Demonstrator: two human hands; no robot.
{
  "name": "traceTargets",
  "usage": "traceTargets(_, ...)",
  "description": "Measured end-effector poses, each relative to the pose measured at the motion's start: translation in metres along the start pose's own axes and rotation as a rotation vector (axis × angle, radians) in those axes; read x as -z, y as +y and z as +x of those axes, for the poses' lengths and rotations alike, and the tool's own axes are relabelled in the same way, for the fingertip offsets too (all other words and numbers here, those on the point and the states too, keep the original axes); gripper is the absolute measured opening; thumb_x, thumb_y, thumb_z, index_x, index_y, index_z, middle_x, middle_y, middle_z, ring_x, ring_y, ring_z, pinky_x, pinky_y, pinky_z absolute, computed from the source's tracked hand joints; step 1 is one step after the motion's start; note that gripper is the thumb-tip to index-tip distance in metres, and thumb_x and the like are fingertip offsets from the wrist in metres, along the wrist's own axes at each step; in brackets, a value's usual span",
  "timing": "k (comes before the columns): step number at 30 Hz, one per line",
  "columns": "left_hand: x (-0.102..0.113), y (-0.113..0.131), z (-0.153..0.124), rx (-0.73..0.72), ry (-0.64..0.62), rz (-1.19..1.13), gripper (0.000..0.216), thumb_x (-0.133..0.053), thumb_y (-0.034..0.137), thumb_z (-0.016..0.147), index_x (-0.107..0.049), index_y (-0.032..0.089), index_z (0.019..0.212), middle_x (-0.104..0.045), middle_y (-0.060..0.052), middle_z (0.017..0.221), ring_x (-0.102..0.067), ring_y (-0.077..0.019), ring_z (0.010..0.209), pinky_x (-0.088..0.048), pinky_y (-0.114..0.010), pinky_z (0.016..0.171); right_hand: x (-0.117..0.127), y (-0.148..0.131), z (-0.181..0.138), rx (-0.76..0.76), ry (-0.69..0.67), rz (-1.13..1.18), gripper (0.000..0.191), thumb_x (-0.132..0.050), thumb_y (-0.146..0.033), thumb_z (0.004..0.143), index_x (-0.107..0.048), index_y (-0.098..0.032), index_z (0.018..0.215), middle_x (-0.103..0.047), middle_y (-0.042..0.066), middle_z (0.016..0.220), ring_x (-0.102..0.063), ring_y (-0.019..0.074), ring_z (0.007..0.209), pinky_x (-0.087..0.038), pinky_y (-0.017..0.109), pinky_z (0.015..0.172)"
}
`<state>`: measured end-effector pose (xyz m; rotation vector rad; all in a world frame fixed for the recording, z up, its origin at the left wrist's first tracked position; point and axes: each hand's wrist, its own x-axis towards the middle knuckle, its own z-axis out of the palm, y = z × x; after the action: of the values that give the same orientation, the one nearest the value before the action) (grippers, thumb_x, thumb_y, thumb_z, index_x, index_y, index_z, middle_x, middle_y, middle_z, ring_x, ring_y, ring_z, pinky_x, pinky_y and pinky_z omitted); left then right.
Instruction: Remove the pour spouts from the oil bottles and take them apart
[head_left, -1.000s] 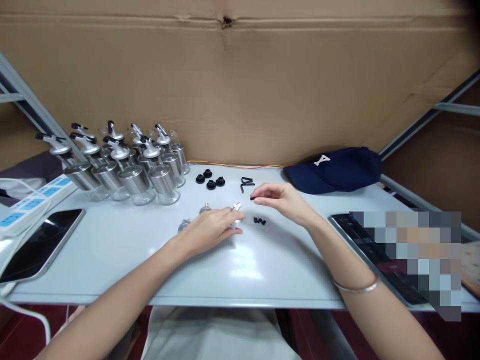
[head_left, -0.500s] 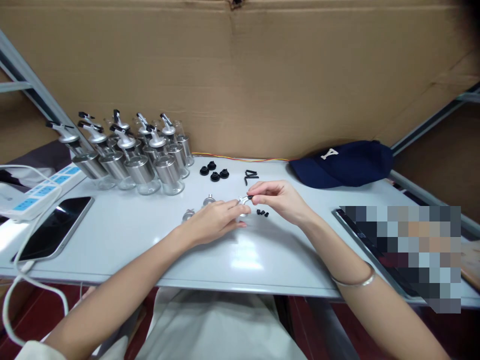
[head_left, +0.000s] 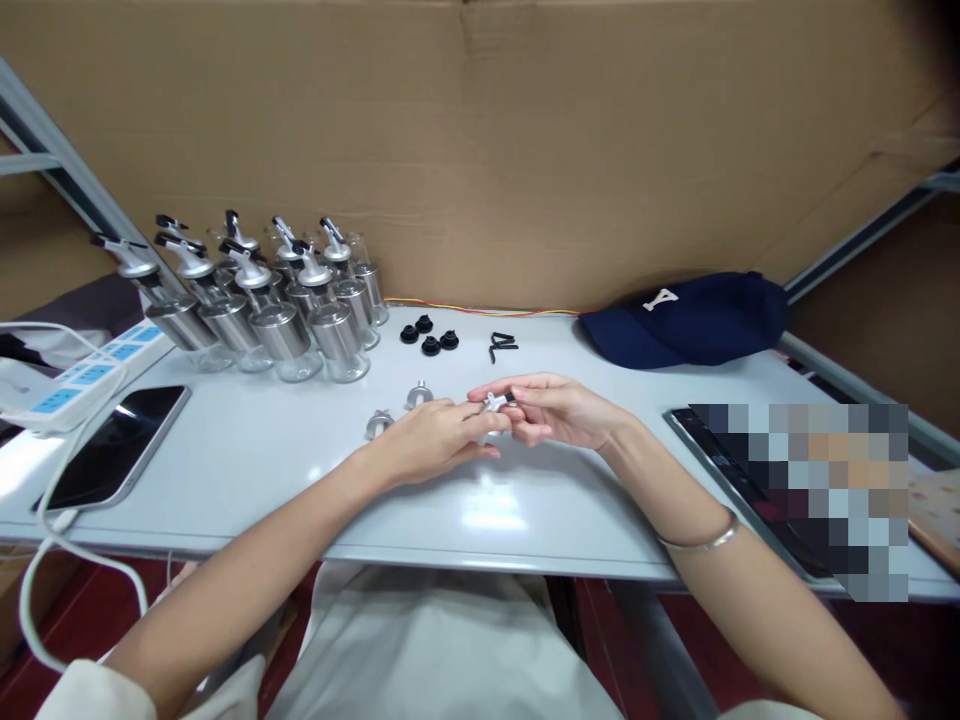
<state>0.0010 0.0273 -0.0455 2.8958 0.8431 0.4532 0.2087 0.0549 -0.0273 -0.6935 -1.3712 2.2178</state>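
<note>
- At table centre, just over the white table, both hands meet on one silver spout cap.
- L hand: fingertips pinched on the cap's near side, holding it steady; wrist low over the table.
- R hand: thumb + forefinger clamped on a small black piece, now pressed against the cap's right end.
- Change: 1 s ago the R hand holds the black piece well apart from the cap; 0.5 s ago it's at the cap; now the hands touch and the R fingers curl in under it.
- Meaning, as a judgement: the black piece is being seated in the cap; can't tell if it's fully in, too small.
- Spare black bits seen before beside the R hand are now out of sight, prob. hidden by it.
- Two more silver caps sit just left of the L hand, untouched.
- Behind: black round stoppers, bent black parts, finished bottles back left, navy cap back right, phone far left.
</note>
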Motion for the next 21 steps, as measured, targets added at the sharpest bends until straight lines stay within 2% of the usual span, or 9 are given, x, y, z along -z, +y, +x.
traceTargets(8,0.0012,0.0047,0.0003,-0.007,0.026,-0.015,0.029,-0.045,0.036,0.092,-0.049,0.021,0.117,-0.067,-0.004,0.107,-0.065,-0.0175,0.080,-0.047,-0.030,0.074,0.0016,0.0026,0.0021,0.016,-0.057,-0.018,0.028,-0.069,-0.033,0.075,-0.066,-0.016,0.096,-0.048,-0.004,0.062,-0.036,0.0059,0.048,-0.034,0.022,0.049)
traceTargets(16,-0.0005,0.0032,0.0007,-0.014,0.024,-0.049,0.027,-0.041,0.036,0.094,-0.048,0.023,0.117,-0.066,-0.003,0.103,-0.064,-0.0168,0.083,-0.046,-0.029,0.076,0.0006,0.0056,0.0027,0.061,-0.092,-0.055,0.027,-0.066,-0.034,0.078,-0.062,-0.015,0.096,-0.044,-0.005,0.057,-0.034,0.0069,0.048,-0.035,0.022,0.051)
traceTargets(18,-0.0001,0.0013,0.0002,0.010,0.052,-0.075,0.027,-0.041,0.036,0.094,-0.048,0.023,0.116,-0.065,-0.003,0.100,-0.063,-0.0156,0.080,-0.046,-0.028,0.075,-0.0025,0.0063,0.0040,0.110,-0.040,-0.063,0.029,-0.065,-0.035,0.079,-0.061,-0.016,0.100,-0.046,-0.005,0.060,-0.038,0.0066,0.049,-0.037,0.023,0.053)
traceTargets(21,0.0010,-0.0017,-0.0005,0.066,0.095,-0.095,0.027,-0.041,0.037,0.094,-0.047,0.021,0.114,-0.063,-0.003,0.093,-0.061,-0.0138,0.073,-0.046,-0.027,0.072,-0.0056,0.0067,0.0070,0.253,0.135,-0.099,0.027,-0.062,-0.040,0.081,-0.059,-0.020,0.099,-0.048,-0.005,0.064,-0.044,0.0070,0.052,-0.038,0.023,0.054)
